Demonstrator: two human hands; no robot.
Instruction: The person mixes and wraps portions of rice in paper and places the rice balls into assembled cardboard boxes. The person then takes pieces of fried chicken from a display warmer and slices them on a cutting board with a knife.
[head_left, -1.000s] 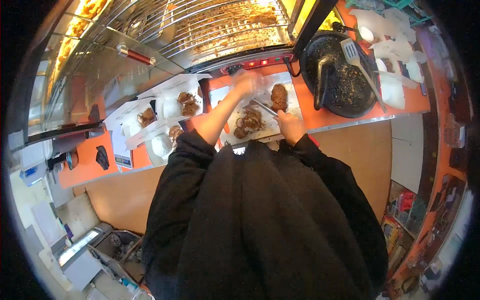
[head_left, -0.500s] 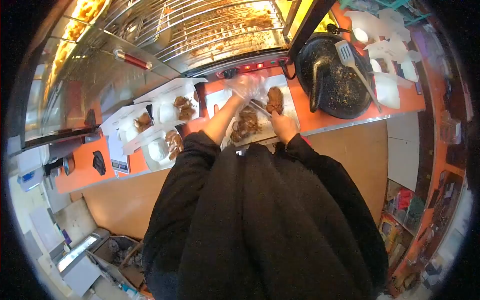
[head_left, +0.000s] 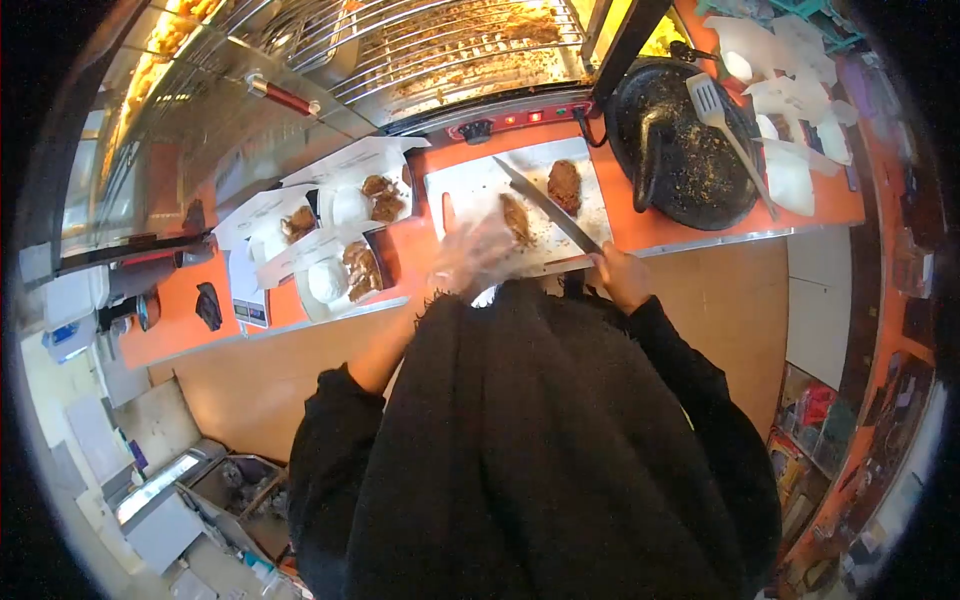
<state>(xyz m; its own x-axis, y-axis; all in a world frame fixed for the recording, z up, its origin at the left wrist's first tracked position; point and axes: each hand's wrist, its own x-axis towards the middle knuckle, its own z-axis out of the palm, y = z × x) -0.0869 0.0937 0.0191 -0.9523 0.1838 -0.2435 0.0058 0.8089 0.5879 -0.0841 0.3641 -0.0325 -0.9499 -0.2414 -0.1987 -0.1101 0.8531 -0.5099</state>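
Note:
My right hand (head_left: pixel 622 278) is closed round the handle of a long knife (head_left: pixel 548 206), whose blade slants up and left across a white cutting board (head_left: pixel 470 182). A whole brown fried piece of meat (head_left: pixel 564 187) lies right of the blade. To its left rests a smaller brown portion (head_left: pixel 517 220) with crumbs around it. My left hand (head_left: pixel 468 256), in a clear plastic glove, is over the board's lower left part. Motion smears its fingers, and whatever may be under or in them cannot be made out.
Left of the board stand open white boxes with rice (head_left: pixel 326 281) and brown meat (head_left: pixel 385 198). A small scale (head_left: pixel 252 312) is beside them. On the right, a black pan (head_left: pixel 690 180) carries a slotted spatula (head_left: pixel 728 135). Behind is a lit display case with a wire rack (head_left: pixel 450 62).
My left hand has moved down and left, from the board's upper part to its lower left. The knife now lies diagonally in view, and my right hand is farther right and lower. Less cut meat shows.

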